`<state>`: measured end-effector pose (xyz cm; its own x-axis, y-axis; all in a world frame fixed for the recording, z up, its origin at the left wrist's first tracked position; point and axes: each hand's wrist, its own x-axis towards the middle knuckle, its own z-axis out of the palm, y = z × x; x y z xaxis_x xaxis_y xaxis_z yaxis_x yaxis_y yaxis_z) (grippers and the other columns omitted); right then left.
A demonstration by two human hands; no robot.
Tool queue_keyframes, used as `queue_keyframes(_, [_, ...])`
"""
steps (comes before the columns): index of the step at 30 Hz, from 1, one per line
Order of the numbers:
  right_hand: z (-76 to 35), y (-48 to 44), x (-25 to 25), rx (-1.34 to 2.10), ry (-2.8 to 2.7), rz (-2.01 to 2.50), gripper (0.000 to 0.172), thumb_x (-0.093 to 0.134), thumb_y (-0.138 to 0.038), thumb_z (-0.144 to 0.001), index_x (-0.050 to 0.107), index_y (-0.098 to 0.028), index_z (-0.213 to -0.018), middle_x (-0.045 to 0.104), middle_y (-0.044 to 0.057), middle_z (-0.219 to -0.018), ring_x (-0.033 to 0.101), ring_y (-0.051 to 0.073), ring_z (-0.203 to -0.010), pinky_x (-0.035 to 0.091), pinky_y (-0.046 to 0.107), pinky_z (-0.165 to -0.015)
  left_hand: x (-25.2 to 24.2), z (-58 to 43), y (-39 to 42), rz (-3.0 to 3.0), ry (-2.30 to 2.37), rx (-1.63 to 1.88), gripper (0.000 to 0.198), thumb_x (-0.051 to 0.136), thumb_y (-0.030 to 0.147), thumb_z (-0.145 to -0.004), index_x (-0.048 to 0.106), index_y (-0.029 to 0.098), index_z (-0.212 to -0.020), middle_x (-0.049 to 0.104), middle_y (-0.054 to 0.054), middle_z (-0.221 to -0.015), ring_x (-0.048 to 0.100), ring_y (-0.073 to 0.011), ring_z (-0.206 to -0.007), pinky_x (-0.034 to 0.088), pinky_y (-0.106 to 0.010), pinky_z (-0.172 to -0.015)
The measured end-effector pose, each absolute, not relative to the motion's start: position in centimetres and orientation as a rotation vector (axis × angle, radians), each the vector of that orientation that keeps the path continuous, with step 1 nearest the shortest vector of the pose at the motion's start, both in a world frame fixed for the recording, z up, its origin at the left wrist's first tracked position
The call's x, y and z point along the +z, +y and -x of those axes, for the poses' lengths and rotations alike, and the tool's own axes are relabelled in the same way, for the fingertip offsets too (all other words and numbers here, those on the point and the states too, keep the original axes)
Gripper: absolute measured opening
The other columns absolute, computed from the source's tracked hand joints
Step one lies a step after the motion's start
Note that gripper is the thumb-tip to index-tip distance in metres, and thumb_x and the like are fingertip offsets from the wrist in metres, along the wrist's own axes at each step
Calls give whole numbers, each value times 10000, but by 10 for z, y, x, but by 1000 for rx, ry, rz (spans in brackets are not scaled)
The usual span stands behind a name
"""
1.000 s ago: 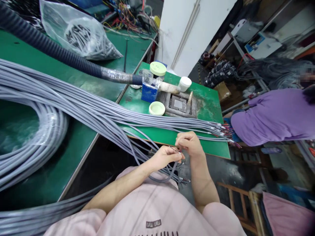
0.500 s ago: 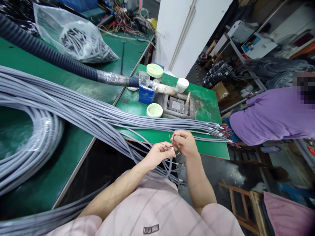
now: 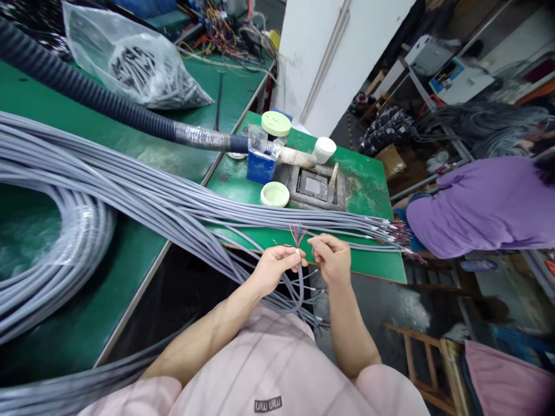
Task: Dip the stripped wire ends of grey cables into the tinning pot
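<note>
Currently our left hand [image 3: 274,268] pinches a grey cable [image 3: 300,283] just below its coloured wires [image 3: 297,234], which fan upward. Our right hand [image 3: 330,259] sits curled just beside them, holding nothing we can make out, above the green worktop [image 3: 373,264].

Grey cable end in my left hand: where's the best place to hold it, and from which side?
Best to grip the grey cable just below its white collar, coming from the left hand's side: the round sheath gives a firm hold there, while the thin coloured wires fan out loosely above.
</note>
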<state>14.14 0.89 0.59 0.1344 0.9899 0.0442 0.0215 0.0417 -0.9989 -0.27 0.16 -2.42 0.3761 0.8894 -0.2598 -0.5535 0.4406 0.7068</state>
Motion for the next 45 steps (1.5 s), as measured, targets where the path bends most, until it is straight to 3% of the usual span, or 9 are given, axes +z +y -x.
queue_keyframes(9, [-143,9,6,993,-1260,1275,83,693,-290,-749,743,-224,-758,586,-24,-615,443,86,-478,378,240,-462,-24,4,3,-549,685,979,352,848,408,-563,739,122,-736,710,-64,-647,545,-98,-531,434,-228,-545])
queue_keyframes(16, [-149,0,9,709,-1621,1172,156,628,-223,-831,751,-290,-900,665,23,-782,594,180,-742,488,346,-692,-23,5,7,-521,672,1028,340,856,388,-557,712,119,-707,693,-38,-619,527,-71,-491,427,-205,-522])
queue_keyframes(20, [-153,-4,5,548,-1999,1004,326,536,-152,-868,717,-347,-1056,680,53,-1062,610,219,-978,505,427,-832,-20,8,10,-438,656,1061,331,866,363,-550,678,121,-674,654,-5,-573,517,-56,-465,429,-191,-504])
queue_keyframes(23, [-153,-4,2,401,-2214,892,418,525,-110,-858,663,-357,-1166,578,56,-1322,542,242,-1187,482,473,-938,-16,10,11,-374,633,1051,330,860,356,-569,679,122,-715,680,-18,-632,571,-72,-514,456,-187,-522])
queue_keyframes(25, [-155,-1,4,326,-2269,845,456,530,-99,-857,623,-355,-1224,551,56,-1367,511,248,-1246,469,484,-976,-14,12,10,-406,623,1054,341,845,372,-595,697,124,-778,699,-30,-676,597,-85,-543,480,-198,-541])
queue_keyframes(29, [-175,16,19,90,-2088,910,410,606,-163,-852,618,-325,-1229,614,55,-1290,561,258,-1198,475,481,-978,-9,23,10,-693,730,1174,327,774,406,-689,722,156,-893,733,-49,-751,657,-137,-639,529,-260,-628])
queue_keyframes(35, [-211,47,54,-280,-1535,1179,300,550,-320,-905,656,-199,-1159,669,91,-1159,646,273,-1035,520,466,-874,-6,62,28,-1524,1224,1658,113,655,294,-816,721,206,-845,734,-37,-811,662,-172,-786,506,-334,-779])
queue_keyframes(40, [-186,68,64,-219,-1622,1176,241,509,-314,-933,690,-186,-1026,701,77,-974,657,229,-925,515,392,-832,-24,84,48,-1781,1590,1848,90,627,273,-839,699,222,-852,735,-21,-838,665,-182,-866,440,-385,-923])
queue_keyframes(45, [-144,96,55,-29,-1851,1124,225,464,-287,-950,673,-206,-970,698,61,-962,634,201,-945,495,358,-859,-43,85,56,-1818,1688,1903,98,611,274,-848,688,223,-818,730,-9,-798,676,-180,-857,379,-417,-1008])
